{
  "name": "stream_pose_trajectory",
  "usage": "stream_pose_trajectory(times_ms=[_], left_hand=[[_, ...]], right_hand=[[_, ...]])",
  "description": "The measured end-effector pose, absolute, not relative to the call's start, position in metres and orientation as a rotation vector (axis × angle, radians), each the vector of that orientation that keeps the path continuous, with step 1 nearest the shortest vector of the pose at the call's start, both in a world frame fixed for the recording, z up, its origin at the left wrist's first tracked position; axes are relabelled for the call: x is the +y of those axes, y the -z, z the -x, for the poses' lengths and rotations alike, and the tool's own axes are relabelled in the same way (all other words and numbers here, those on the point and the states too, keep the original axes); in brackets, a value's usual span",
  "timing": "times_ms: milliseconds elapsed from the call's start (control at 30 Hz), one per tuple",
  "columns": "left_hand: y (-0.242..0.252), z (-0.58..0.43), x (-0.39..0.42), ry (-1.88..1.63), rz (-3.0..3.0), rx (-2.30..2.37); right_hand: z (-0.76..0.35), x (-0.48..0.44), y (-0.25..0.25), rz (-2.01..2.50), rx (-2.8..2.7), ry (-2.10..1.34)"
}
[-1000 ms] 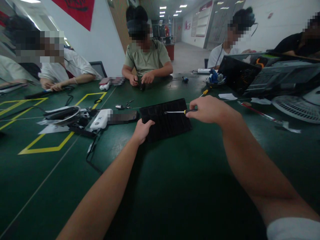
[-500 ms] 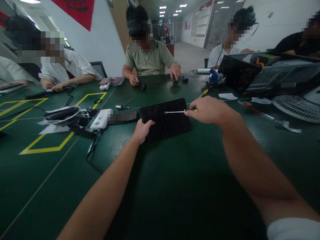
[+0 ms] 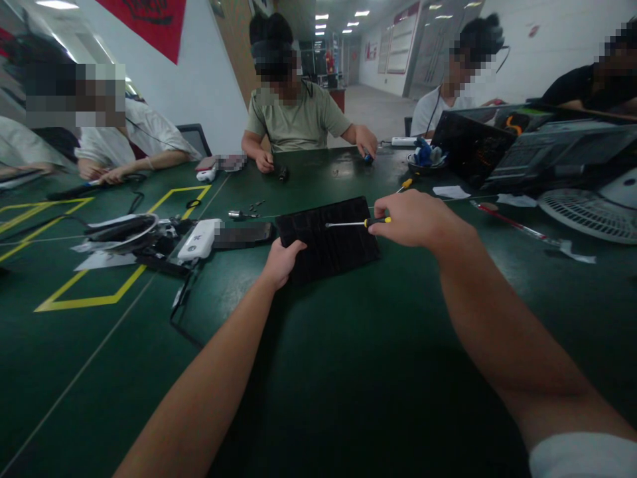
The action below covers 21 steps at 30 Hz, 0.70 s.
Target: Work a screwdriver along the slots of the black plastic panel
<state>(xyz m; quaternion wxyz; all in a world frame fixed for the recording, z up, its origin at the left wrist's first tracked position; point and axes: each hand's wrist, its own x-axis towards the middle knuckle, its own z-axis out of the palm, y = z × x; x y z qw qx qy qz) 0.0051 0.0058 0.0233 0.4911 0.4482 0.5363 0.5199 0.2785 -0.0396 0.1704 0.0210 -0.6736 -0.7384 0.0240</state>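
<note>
A flat black rectangular panel [image 3: 343, 249] lies tilted before me over the green table; its fine surface detail is too dark to make out. My left hand [image 3: 281, 263] grips its left edge, thumb on top and fingers underneath. In my right hand [image 3: 405, 218] is a screwdriver [image 3: 348, 224] with a yellow and black handle, fingers closed round the grip. Its long metal shaft points left across the panel. Whether the tip touches the panel I cannot tell.
Left of the panel lie a black phone [image 3: 243, 234], a white power bank [image 3: 200, 240] and a heap of parts with cables. Small metal pieces [image 3: 243, 214] sit beyond. At the right are a white fan grille [image 3: 587, 211] and a computer case [image 3: 562, 153]. Co-workers sit around the table.
Both my hands, the panel and the screwdriver hold nearly the same position. Across the table, a co-worker's hand has moved to the right, onto a small blue object.
</note>
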Motion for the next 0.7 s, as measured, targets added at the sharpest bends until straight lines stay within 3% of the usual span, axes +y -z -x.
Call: stream_pose_trajectory(times_ms=[700], left_hand=[[-0.0218, -0.0036, 0.0073, -1.27, -1.078, 1.299]], right_hand=[[-0.2797, -0.036, -0.1678, 2.108, -2.323, -0.123]])
